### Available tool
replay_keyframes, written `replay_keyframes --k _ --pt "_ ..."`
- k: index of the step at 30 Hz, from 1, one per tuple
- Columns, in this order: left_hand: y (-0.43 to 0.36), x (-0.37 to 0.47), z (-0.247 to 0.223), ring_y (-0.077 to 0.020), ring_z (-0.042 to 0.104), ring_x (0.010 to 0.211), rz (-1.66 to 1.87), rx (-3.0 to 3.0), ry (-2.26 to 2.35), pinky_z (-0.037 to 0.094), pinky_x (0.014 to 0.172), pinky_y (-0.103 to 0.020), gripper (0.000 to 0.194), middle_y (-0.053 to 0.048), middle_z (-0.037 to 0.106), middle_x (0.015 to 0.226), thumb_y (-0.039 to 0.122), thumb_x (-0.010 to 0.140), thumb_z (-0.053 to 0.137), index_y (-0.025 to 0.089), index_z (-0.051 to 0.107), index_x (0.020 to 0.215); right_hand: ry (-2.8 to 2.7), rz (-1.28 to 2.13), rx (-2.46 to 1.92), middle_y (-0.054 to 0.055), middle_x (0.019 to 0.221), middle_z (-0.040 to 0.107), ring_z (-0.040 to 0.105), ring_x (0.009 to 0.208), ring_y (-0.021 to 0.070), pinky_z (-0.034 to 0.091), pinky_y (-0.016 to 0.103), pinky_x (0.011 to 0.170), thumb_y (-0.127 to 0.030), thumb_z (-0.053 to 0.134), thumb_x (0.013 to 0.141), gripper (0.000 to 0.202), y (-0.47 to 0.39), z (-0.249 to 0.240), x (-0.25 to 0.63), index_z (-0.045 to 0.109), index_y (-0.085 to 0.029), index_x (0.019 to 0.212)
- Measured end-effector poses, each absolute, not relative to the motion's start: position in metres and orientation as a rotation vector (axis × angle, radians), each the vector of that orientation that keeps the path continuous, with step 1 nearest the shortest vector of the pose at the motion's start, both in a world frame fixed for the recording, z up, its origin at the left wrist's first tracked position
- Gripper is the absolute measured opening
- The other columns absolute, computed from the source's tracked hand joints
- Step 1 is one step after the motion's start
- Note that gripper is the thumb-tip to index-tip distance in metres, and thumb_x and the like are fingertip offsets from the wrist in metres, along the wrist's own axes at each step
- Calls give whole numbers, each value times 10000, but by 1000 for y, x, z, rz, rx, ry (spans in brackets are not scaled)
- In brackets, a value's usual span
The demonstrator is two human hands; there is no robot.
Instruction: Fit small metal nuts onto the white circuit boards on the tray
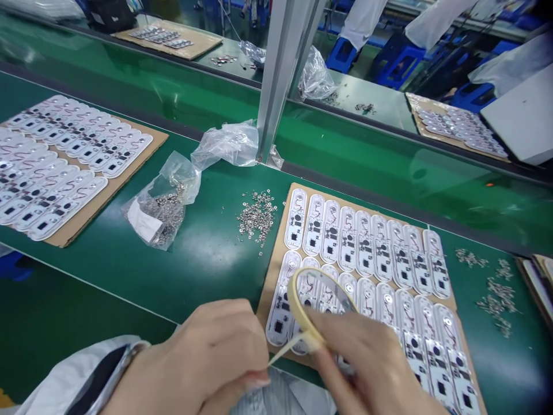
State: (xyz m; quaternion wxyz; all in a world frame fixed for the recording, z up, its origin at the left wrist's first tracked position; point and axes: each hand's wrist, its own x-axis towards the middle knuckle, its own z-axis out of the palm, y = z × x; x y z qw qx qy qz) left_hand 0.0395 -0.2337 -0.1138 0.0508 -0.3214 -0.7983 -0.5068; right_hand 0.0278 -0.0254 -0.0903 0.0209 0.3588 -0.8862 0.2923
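Note:
In my right hand (367, 357) is a roll of pale yellow tape (298, 300), tilted above the near row of parts. A narrow strip of tape (287, 349) runs from the roll to my left hand (216, 351), whose curled fingers hold its end. Under and beyond the roll, a cardboard sheet (270, 288) bears two rows of white oval housings (366, 245) with small circuit boards and thin red wires. My right hand hides part of the near row.
Small metal parts (258, 216) lie loose left of the cardboard, beside an open plastic bag (159, 210) of them. Another loaded cardboard (147, 151) is at the left. Screws (496, 300) lie at the right. A metal post (276, 75) and glass partition stand behind.

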Motion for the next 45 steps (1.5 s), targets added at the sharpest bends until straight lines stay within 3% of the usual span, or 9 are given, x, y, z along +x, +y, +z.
replay_keyframes --k 6,16,19,22,25,31,37,45 --pt "-240 43 -118 -14 399 583 -1500 -618 -2550 367 537 -107 187 25 437 623 99 895 321 151 412 741 -2733 906 1152 -8 596 571 526 540 112 412 260 519 -179 402 931 232 -18 -91 27 629 -163 887" --pt "-238 51 -142 1 453 600 -1330 -381 -2699 378 556 -93 122 46 515 670 105 866 439 166 503 783 -2620 702 1050 -7 571 548 453 511 99 327 253 492 -145 524 864 133 -22 -92 22 657 -140 873" --pt "-243 48 -144 16 518 617 -1357 -200 -2745 399 539 -65 91 47 580 750 180 880 456 188 535 924 -2624 642 1091 -4 588 566 473 524 103 334 264 504 -148 532 863 129 -24 -93 25 659 -134 879" --pt "-249 43 -138 16 563 633 -1358 -60 -2656 445 556 -44 180 30 613 795 203 884 448 179 512 1051 -2564 637 1075 -11 556 539 446 510 102 315 265 495 -148 509 870 146 -26 -97 26 653 -129 861" --pt "-246 36 -123 17 571 695 -1398 -208 -2550 470 623 -48 151 23 616 814 192 889 422 170 568 920 -2536 587 1111 -14 548 524 425 500 101 291 273 491 -138 500 868 150 -28 -100 27 650 -121 866" --pt "-226 21 -104 5 532 710 -1496 -704 -2601 434 643 -98 94 77 617 740 267 771 649 188 603 751 -2501 471 1172 -8 546 518 420 524 118 282 296 526 -146 486 877 174 -31 -101 28 654 -104 891" --pt "-225 22 -106 -11 504 741 -1219 -937 -2589 427 678 -139 123 82 633 818 139 859 505 185 612 818 -2518 457 1173 -8 558 517 425 538 118 287 289 541 -125 508 859 152 -28 -98 29 656 -104 883" --pt "-223 34 -108 -52 485 680 -1038 -907 -2588 429 614 -180 218 24 611 752 146 897 411 162 621 841 -2411 525 1082 -2 540 507 386 537 123 271 298 548 -113 501 841 162 -34 -107 30 658 -111 800"
